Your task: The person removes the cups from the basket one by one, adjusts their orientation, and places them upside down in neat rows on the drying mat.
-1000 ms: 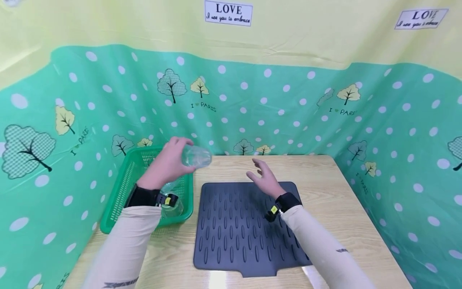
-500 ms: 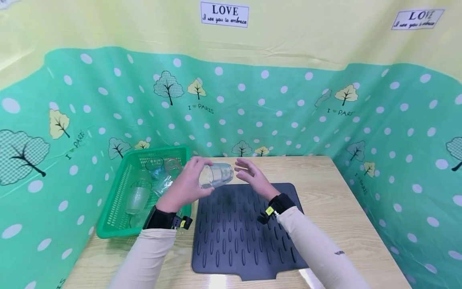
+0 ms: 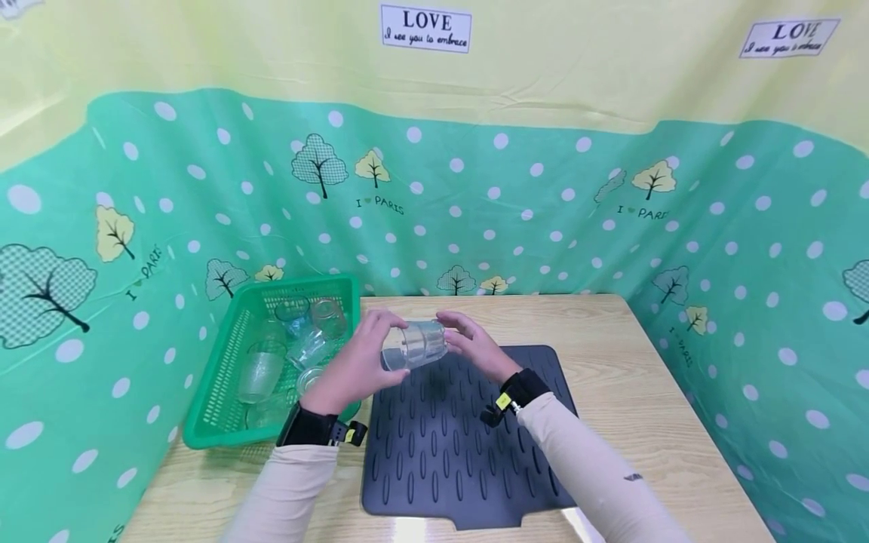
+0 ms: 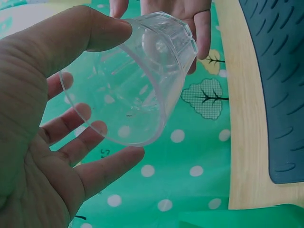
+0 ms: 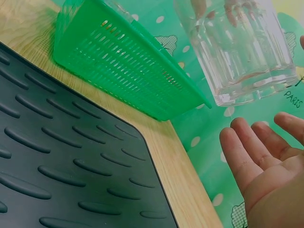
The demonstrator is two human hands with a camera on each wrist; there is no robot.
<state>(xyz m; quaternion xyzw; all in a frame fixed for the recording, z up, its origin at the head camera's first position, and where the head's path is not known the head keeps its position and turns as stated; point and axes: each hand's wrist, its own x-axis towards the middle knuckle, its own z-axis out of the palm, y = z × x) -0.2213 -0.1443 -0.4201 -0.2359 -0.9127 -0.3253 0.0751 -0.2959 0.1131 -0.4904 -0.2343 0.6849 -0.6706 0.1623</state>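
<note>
A clear faceted drinking glass [image 3: 424, 343] lies sideways in the air above the dark ribbed mat [image 3: 468, 460]. My left hand [image 3: 363, 358] grips it near its rim, thumb on one side and fingers on the other. In the left wrist view the wide mouth of the glass [image 4: 118, 95] faces this hand. At the base end is my right hand [image 3: 475, 347], its fingers extended and relaxed. The right wrist view shows a gap between the fingertips [image 5: 228, 137] and the thick base of the glass [image 5: 256, 88].
On the left of the wooden table [image 3: 652, 422] stands a green plastic basket [image 3: 204, 392] with several clear glasses in it, one of them a tall frosted-looking glass [image 3: 261, 373]. A patterned green and yellow cloth [image 3: 475, 188] surrounds the table at the back and sides.
My left hand has carried the glass from over the basket rightward to above the mat. My right hand has moved left toward the glass's base.
</note>
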